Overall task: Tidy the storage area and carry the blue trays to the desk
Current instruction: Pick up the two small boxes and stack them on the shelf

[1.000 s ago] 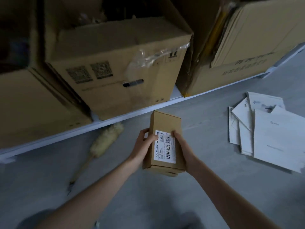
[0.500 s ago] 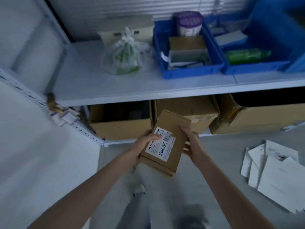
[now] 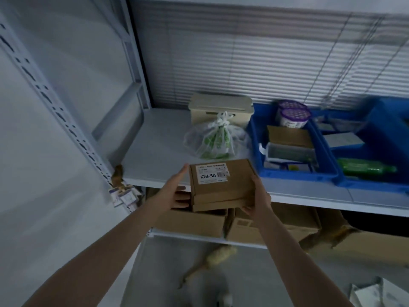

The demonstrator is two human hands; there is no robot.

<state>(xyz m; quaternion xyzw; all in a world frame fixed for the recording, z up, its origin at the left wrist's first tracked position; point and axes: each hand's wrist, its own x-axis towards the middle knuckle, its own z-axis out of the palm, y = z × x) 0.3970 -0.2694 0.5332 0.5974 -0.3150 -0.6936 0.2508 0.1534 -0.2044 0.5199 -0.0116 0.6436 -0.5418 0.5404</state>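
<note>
I hold a small brown cardboard box (image 3: 223,185) with a white label flat in front of the white shelf (image 3: 155,147). My left hand (image 3: 177,193) grips its left side and my right hand (image 3: 257,200) its right side. Just right of it on the shelf stands a blue tray (image 3: 294,173) with a brown box, a metal part and two purple-lidded tubs inside. A second blue tray (image 3: 376,185) beside it holds a green bottle (image 3: 367,169) and papers.
A tied plastic bag (image 3: 215,140) and a beige box (image 3: 219,110) sit on the shelf behind my hands. Large cardboard boxes (image 3: 265,229) fill the lower shelf. A duster (image 3: 212,258) and white papers (image 3: 380,293) lie on the floor. A perforated shelf post (image 3: 55,103) stands at left.
My view rose from the floor and lower boxes to the shelf. Both hands lifted the small box up to shelf height and turned it flat, label up.
</note>
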